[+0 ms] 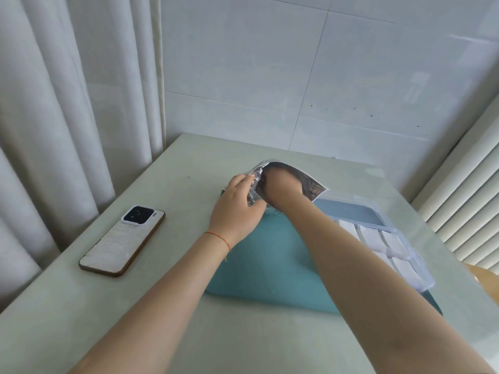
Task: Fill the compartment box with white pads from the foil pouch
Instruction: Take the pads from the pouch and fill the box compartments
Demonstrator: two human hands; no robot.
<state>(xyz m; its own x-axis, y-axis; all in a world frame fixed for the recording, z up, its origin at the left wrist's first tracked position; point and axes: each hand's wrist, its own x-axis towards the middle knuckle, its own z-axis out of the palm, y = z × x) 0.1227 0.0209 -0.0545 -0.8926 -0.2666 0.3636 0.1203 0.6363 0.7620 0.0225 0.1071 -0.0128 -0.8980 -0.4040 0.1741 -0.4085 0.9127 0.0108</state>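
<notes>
- Phone lying face down at the left of the table, well apart from everything else.
- Your left hand is gripping the foil pouch by the crinkled edge of its mouth, holding it up over the teal mat.
- Your right hand is reaching inside the pouch, fingers hidden, so can't tell what they're doing.
- The compartment box is sitting at the right on the mat, white pads already filling its near compartments.
</notes>
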